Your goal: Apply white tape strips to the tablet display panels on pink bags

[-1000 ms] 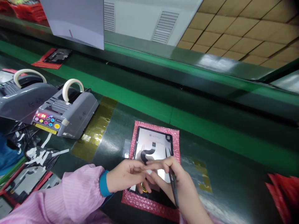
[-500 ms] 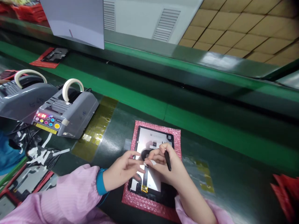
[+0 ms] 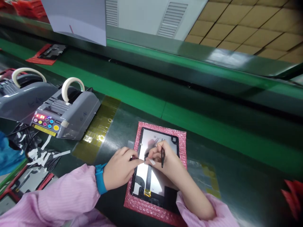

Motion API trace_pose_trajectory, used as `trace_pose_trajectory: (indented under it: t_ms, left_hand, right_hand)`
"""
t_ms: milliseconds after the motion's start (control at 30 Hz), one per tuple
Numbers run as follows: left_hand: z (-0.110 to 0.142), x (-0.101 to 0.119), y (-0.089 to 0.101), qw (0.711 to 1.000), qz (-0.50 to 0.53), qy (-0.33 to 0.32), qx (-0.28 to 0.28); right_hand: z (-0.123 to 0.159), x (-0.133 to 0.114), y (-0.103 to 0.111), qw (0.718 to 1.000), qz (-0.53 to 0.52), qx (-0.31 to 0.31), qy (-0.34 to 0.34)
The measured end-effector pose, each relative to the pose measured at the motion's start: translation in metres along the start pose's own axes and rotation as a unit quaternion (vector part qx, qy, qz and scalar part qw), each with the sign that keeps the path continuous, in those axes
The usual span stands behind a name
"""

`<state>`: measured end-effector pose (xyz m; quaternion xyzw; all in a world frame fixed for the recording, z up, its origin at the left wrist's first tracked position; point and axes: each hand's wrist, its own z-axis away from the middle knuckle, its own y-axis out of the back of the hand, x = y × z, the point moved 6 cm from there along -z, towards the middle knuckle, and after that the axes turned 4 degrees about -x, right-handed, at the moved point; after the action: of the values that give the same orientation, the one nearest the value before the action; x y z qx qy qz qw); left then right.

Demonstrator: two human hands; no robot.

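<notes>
A tablet screen panel [image 3: 156,186] lies back side up on a pink bubble-wrap pouch [image 3: 137,205], with a dark flex cable running down its middle. My right hand [image 3: 165,157] is over the panel, fingers closed around a slim black tool [image 3: 162,157] that looks like tweezers. A small white piece of tape [image 3: 152,162] shows at its thumb and fingertips. From the left, my left hand [image 3: 121,167] reaches the panel's edge with fingers curled and thumb stretched to the right fingertips. Whatever its fingers pinch is hidden.
Two grey tape dispensers [image 3: 68,113] [image 3: 26,97] stand at the left. White tape scraps [image 3: 42,157] lie on cables below them. Another panel rests on a red pouch [image 3: 38,60] at the back left. Red wrap [image 3: 292,195] lies at the right edge.
My left hand has gone from spread fingers to curled ones, its thumb now at my right fingertips. The black tool has turned more upright in my right hand.
</notes>
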<state>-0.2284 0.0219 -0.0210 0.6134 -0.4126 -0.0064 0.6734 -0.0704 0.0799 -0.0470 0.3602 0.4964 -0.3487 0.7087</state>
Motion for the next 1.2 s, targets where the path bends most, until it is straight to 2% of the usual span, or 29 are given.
trace_pose_trajectory:
  t_ms: [167,567,800,933,1067,1200]
  left_hand:
    - [-0.004,0.002,-0.006,0.999,-0.033,-0.011,-0.01]
    - [-0.004,-0.001,-0.007,0.998,-0.052,-0.016,-0.015]
    - [-0.004,-0.003,-0.005,0.999,-0.05,-0.011,-0.018]
    - [-0.003,0.001,-0.007,0.997,-0.062,-0.036,-0.018]
    - [-0.003,0.006,-0.013,0.994,-0.093,-0.056,-0.024]
    - [-0.003,0.008,-0.015,0.992,-0.108,-0.065,-0.021]
  right_hand:
    - [0.0,-0.001,-0.001,1.0,-0.002,-0.006,-0.001]
    - [0.002,0.002,-0.002,0.999,0.04,0.031,-0.001]
    - [0.003,0.003,-0.005,1.0,0.023,0.02,0.007]
    - [0.003,0.004,-0.006,1.0,0.013,0.021,0.013]
    - [0.002,0.006,-0.004,0.998,0.026,0.048,0.012]
    - [0.0,0.008,0.001,0.994,0.042,0.1,0.022]
